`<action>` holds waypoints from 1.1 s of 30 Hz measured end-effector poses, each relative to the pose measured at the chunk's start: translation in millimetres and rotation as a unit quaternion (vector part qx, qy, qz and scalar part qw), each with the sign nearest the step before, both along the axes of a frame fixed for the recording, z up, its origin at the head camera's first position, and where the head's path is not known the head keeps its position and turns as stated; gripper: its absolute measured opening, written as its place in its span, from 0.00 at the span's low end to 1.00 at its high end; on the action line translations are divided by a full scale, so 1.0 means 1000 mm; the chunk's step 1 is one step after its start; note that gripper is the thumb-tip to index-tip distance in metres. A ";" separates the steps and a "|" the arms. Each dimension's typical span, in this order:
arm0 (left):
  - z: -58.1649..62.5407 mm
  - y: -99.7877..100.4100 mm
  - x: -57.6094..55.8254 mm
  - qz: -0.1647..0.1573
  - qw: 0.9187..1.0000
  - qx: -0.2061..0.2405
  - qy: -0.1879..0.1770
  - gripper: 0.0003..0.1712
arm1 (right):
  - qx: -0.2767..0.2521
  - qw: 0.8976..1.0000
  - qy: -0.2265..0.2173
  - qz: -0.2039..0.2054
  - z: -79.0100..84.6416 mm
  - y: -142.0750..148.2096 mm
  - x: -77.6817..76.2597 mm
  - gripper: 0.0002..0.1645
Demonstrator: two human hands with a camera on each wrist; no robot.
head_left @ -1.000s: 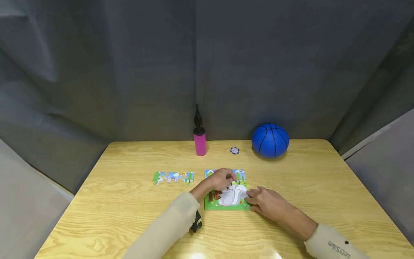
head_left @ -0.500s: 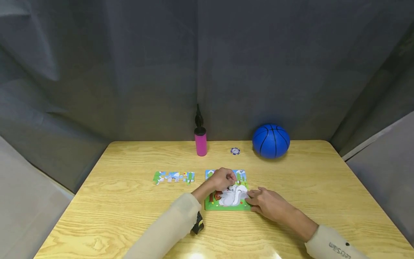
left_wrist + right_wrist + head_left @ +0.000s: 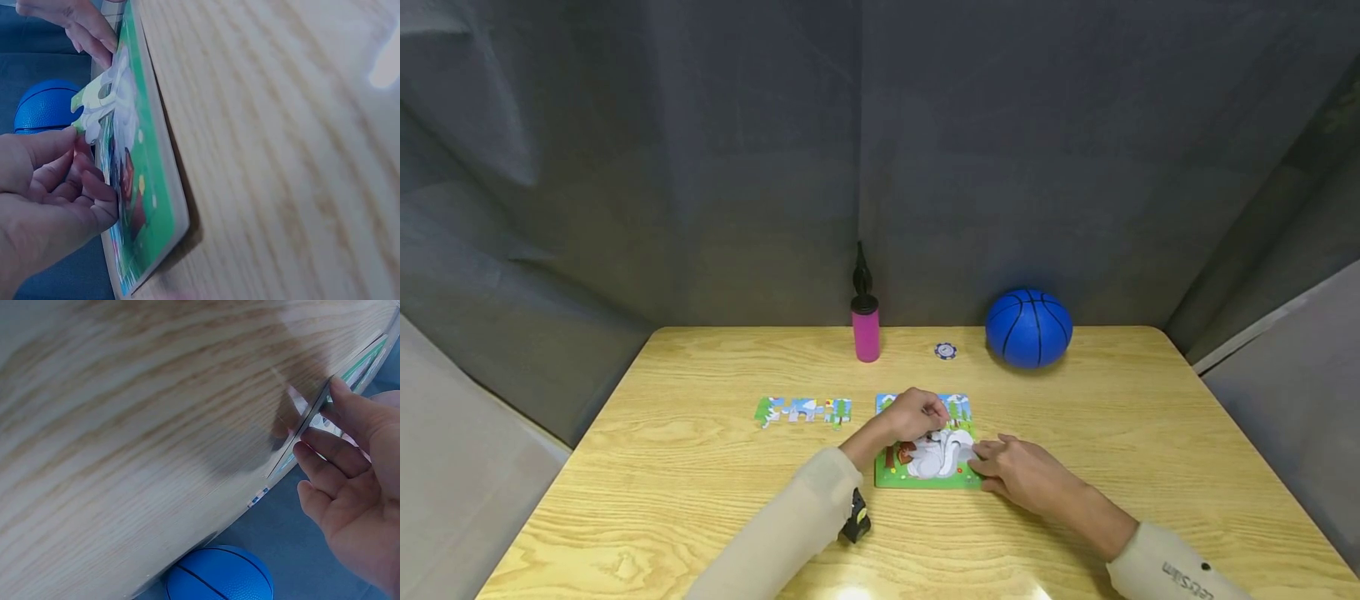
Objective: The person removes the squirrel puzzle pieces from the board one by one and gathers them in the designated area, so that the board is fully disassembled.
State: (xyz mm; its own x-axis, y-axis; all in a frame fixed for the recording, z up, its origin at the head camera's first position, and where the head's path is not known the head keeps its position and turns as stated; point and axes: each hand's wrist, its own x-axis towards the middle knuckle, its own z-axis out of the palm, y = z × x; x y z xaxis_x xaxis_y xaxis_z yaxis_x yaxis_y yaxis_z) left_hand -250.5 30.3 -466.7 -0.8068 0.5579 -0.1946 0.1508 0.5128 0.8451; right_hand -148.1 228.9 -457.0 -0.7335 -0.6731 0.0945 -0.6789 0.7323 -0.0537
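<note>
Piece [image 3: 94,97], pinched by left hand [image 3: 50,194], tilts over board [image 3: 928,482]; right hand [image 3: 1018,472], loosely spread, touches board's edge. Fitting (or lifting) seems underway; next probably needs careful levelling.

The table [image 3: 662,500] looks like pale grained wood, glossy enough to throw glare back at me. The puzzle board [image 3: 931,462] seems smooth, shiny printed card, the ball [image 3: 1028,328] pebbled rubber, the pump [image 3: 867,335] sleek plastic. The backdrop [image 3: 737,167] is dull, creased cloth; the sleeves [image 3: 793,525] look matt too.
</note>
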 end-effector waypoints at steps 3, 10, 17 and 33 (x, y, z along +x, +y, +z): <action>0.001 -0.001 0.000 -0.005 1.000 0.004 -0.002 0.06 | 0.001 1.000 0.003 0.001 0.001 0.000 0.000 0.19; 0.004 -0.004 -0.002 0.006 0.999 0.021 -0.040 0.07 | 0.011 1.000 0.009 0.000 0.002 -0.002 -0.001 0.20; 0.004 -0.006 -0.002 0.003 0.999 0.026 -0.047 0.07 | 0.010 1.000 0.002 -0.001 0.001 -0.002 -0.002 0.20; 0.025 -0.062 -0.015 -0.019 0.999 -0.006 0.036 0.07 | 0.018 1.000 -0.003 0.000 0.001 -0.001 -0.005 0.20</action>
